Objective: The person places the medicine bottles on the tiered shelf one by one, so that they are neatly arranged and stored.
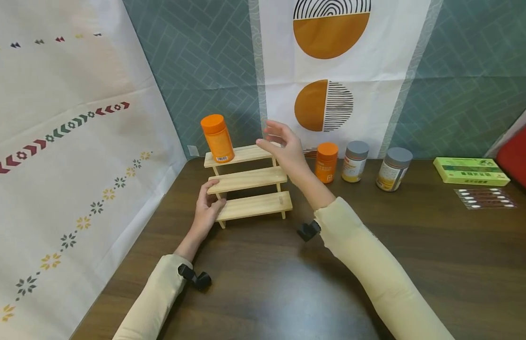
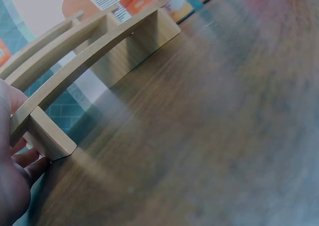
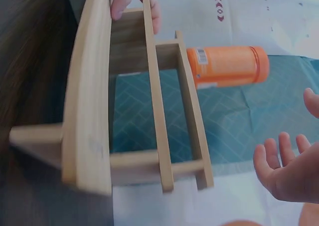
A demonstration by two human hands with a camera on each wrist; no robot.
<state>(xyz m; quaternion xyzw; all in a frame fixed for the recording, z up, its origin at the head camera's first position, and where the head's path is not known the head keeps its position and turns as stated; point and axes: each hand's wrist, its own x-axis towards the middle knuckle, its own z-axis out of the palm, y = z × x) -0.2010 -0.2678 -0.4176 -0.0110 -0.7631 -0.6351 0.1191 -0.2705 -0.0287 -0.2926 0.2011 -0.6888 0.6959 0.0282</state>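
A three-tier wooden display stand stands on the table near the back wall. At its left end my left hand grips it, thumb by the lowest shelf and fingers at the middle one; the left wrist view shows these fingers around the end support. On the left part of the top shelf an orange bottle with an orange lid stands upright. My right hand hovers by the top shelf's right end, holding nothing. Its fingers look spread and relaxed in the right wrist view, apart from the bottle.
Right of the stand are a smaller orange bottle and two grey-lidded bottles. Farther right lie a green-yellow box and a clear pack of swabs. A red object sits at the right edge. Patterned cloths hang behind and left.
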